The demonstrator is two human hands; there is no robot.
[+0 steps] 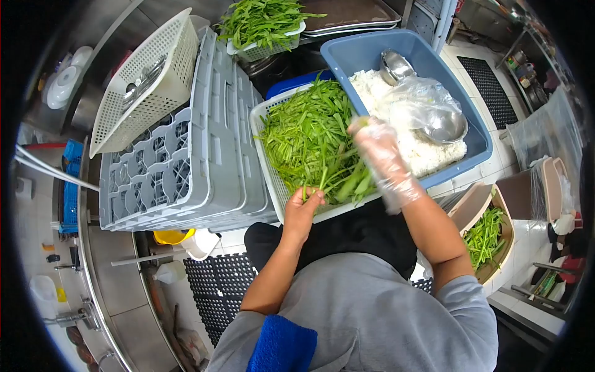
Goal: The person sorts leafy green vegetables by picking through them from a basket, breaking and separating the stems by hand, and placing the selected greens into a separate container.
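Note:
My bare left hand [302, 214] is closed on the stems of leafy greens, at the near edge of a white perforated basket [268, 186]. Long-leaved greens [310, 127] fill this basket. My right hand [379, 149] wears a clear plastic glove and is blurred by motion. It is over the seam between the basket and a blue tub [409, 38]; its fingers are too smeared to show what they hold, if anything. Loose leafy stalks [354, 183] spread between my hands. White rice [406, 111] lies in the tub with a metal bowl [447, 129] and a clear plastic bag [424, 99].
Grey stacked dish racks [217, 142] stand left, topped by a cutlery basket [176, 49]. More greens [263, 22] sit in a basket at the back. A beige bin [505, 254] with green stalks stands right. Black mats [217, 279] cover some floor.

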